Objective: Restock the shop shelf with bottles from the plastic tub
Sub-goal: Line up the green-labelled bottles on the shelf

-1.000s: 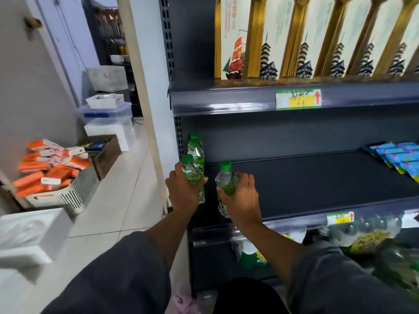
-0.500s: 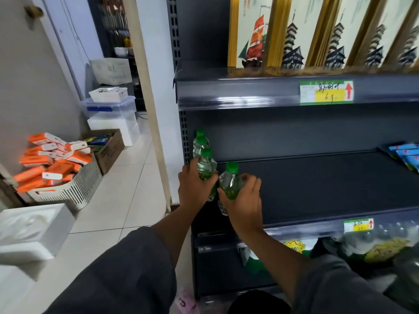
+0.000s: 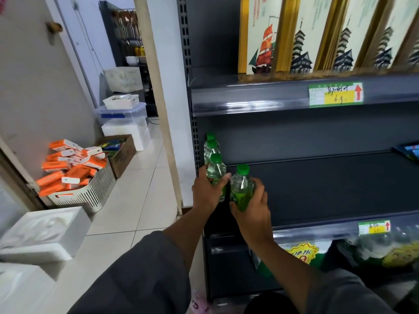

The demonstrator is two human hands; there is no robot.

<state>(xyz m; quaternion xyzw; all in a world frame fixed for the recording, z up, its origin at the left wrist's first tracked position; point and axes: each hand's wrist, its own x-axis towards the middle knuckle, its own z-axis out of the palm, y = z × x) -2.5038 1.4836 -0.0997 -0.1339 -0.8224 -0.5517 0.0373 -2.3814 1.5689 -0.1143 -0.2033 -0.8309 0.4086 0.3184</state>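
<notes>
On the dark middle shelf [image 3: 317, 184], at its far left end, a short row of clear bottles with green caps [image 3: 211, 147] runs from front to back. My left hand [image 3: 207, 191] is wrapped around the front bottle of that row [image 3: 216, 169], which stands upright on the shelf. Just to its right, my right hand [image 3: 250, 206] grips a second green-capped bottle [image 3: 241, 186] by its green label, upright and close against the first. The plastic tub is out of view.
Boxes with ship and pagoda pictures [image 3: 301, 35] fill the upper shelf. Blue packets [image 3: 410, 150] lie at the middle shelf's right end. Bagged goods [image 3: 385, 248] sit below. On the floor to the left stand a basket of orange boxes [image 3: 74, 175], a cardboard box [image 3: 122, 150] and foam boxes [image 3: 45, 230].
Both hands with their bottles have slid deeper onto the shelf and come closer together. The left bottle now lines up in front of the row at the shelf's left end.
</notes>
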